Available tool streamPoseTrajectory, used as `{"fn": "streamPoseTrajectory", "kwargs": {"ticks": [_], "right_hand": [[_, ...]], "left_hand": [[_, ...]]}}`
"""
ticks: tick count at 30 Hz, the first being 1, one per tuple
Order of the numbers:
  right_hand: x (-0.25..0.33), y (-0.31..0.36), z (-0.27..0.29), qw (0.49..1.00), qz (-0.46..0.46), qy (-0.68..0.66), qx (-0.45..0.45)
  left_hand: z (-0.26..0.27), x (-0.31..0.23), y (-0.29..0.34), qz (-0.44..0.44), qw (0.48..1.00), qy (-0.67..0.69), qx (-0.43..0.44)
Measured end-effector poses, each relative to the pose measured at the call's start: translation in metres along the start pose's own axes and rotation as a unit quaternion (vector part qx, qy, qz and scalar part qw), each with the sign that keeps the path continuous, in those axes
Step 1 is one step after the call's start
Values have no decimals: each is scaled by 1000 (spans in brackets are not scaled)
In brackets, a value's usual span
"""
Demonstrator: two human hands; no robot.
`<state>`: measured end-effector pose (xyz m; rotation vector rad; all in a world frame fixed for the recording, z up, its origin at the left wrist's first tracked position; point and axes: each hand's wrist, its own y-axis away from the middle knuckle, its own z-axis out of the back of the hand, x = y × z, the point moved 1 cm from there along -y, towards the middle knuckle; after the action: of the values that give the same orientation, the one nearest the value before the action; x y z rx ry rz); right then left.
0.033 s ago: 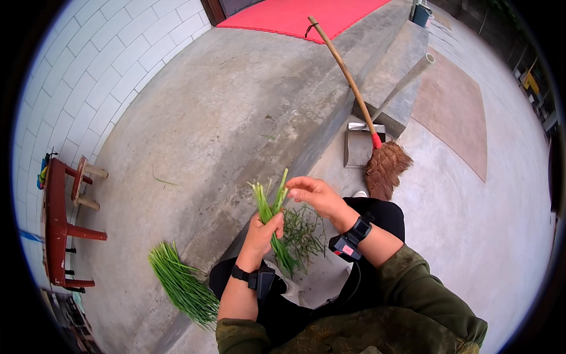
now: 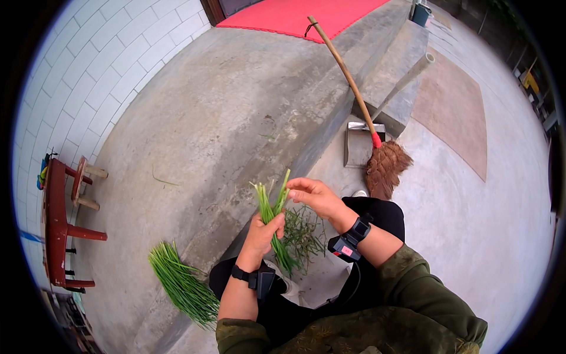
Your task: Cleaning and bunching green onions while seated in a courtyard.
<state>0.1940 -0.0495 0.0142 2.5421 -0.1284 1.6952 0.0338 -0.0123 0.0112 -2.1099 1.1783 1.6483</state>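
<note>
The left forearm (image 2: pixel 238 300) rises from the lower edge and leans slightly to the right. The left hand (image 2: pixel 259 235) is curled into a closed grip, with its thumb (image 2: pixel 273 223) turned upward and to the right. The right forearm (image 2: pixel 380 241) comes from the lower right and points up and to the left. The right hand (image 2: pixel 318 197) is a little higher, just beside the left hand, with its back upward. Its index finger (image 2: pixel 299 182) reaches to the left, and its thumb lies below; whether their tips meet, I cannot tell. Both knees are bent, one outside each forearm.
</note>
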Motion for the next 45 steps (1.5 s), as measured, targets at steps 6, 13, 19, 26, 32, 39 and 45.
{"fn": "streamPoseTrajectory", "kwargs": {"ticks": [6,13,19,26,32,39,45], "right_hand": [[1,-3,4,999,-5,-2,-47],[31,-6,36,971,66,-165,-159],[57,1,73,930,161,-248,-217],[45,2,60,968,98,-166,-162],[20,-1,24,991,-18,-92,-98],[-3,2,0,997,-55,-50,-32],[-5,2,0,995,-73,-61,-24]], "left_hand": [[-2,1,-1,17,998,-61,10],[8,-6,0,16,994,-106,-11],[43,-28,9,-85,985,-14,-151],[56,-29,11,-136,966,129,-181],[36,-17,-1,-92,987,71,-108],[15,-13,-6,-48,997,-18,-53],[11,-10,-8,-31,998,-63,-5]]}}
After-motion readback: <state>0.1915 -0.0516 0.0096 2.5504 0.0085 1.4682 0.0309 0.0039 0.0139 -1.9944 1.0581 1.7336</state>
